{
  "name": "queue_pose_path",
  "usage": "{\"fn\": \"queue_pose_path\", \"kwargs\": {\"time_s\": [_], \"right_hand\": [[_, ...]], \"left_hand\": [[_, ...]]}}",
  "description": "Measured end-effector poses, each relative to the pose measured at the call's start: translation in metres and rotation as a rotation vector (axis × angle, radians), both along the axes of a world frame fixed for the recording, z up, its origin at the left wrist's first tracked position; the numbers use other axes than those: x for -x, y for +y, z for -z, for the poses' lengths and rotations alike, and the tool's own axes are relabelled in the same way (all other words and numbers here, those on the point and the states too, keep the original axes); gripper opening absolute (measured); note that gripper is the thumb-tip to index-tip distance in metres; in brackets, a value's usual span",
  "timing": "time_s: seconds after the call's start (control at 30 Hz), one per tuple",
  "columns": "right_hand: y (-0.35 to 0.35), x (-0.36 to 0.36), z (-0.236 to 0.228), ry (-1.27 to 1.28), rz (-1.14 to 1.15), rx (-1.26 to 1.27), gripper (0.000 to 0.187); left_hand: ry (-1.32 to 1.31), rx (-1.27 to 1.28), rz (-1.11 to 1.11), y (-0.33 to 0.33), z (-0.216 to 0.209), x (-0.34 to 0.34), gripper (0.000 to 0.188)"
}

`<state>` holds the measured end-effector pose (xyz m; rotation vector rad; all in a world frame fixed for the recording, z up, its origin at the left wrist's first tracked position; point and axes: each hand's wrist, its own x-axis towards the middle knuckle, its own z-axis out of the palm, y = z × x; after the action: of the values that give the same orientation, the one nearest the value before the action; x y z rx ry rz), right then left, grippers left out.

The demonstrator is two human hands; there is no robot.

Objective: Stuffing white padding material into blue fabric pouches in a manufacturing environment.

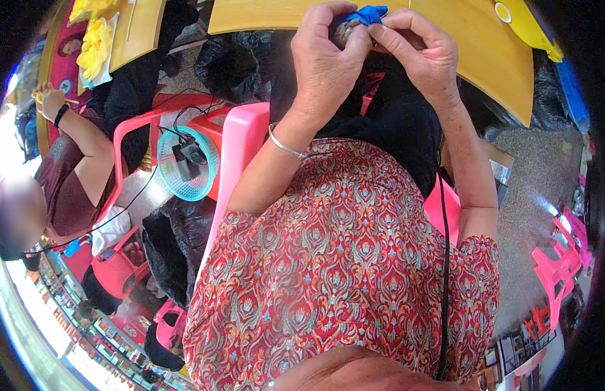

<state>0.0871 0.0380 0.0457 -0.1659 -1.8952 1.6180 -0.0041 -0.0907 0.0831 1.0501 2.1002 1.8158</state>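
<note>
At the near edge of the yellow table [263,16], both my hands are raised close together. Between them is a small crumpled piece of blue, thin, soft-looking material [369,14]. My left hand [322,62] pinches it from the left with thumb and curled fingers. On the other side, my right hand [425,55] grips its edge between thumb and bent forefinger. Something greyish and dark shows under the blue piece inside my left fingers, too small to make out. A silver bangle [284,143] circles my left wrist.
A yellow item with a white round disc [503,12] lies at the table's right. Crumpled yellow pieces [97,49] rest on another table at the left, where a co-worker's hand [50,101] holds a thin stick. A turquoise basket [187,163] with black adapters and cables stands beside my pink chair [244,133].
</note>
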Motion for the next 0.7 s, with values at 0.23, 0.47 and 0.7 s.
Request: {"fn": "queue_pose_path", "kwargs": {"time_s": [0.23,0.47,0.7], "right_hand": [[-0.003,-0.001,-0.001,0.020,0.027,0.328,0.011],[-0.014,-0.002,-0.014,0.038,-0.030,0.227,0.009],[-0.010,-0.002,-0.026,0.089,-0.073,-0.204,0.007]], "left_hand": [[-0.635,-0.366,0.327,-0.016,0.009,0.008,0.029],[-0.603,-0.322,0.281,-0.017,0.002,0.012,0.029],[-0.501,-0.244,0.184,-0.006,0.014,0.007,0.031]]}}
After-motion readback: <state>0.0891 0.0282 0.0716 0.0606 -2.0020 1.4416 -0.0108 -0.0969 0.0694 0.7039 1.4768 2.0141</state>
